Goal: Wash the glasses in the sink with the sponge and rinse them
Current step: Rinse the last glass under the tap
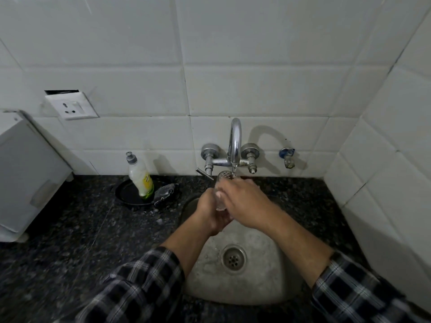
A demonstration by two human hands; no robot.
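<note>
Nearest me, below my wrists, lay the sink (256, 283) with its drain (234, 257), and I saw no other glasses in the part of the basin that showed. Above it, my left hand (207, 213) gripped the glass (220, 202) from underneath, fingers curled round its lower part. My right hand (247, 201) lay over the top side, fingers wrapped across the wall of the glass and pressed close together rather than spread. So the glass sat between both palms, tilted away from me, its mouth poking out beyond my fingertips, just under the spout of the faucet (235, 141).

I judged this to be the rinse, not the scrub, since neither hand held the sponge (166, 191). It lay on the counter, well off to the left of my fingers, beside the soap bottle (141, 178) standing in a black dish (127, 194).

To rinse well, I thought the mouth should come squarely under the spout so that water filled and flushed the inside. The right hand should rub round the outside while the left turned the glass. Wet, soapy glass slips, so the lower grip had to stay firm and the rim clear of the metal spout. How strongly the water ran I could not tell.
</note>
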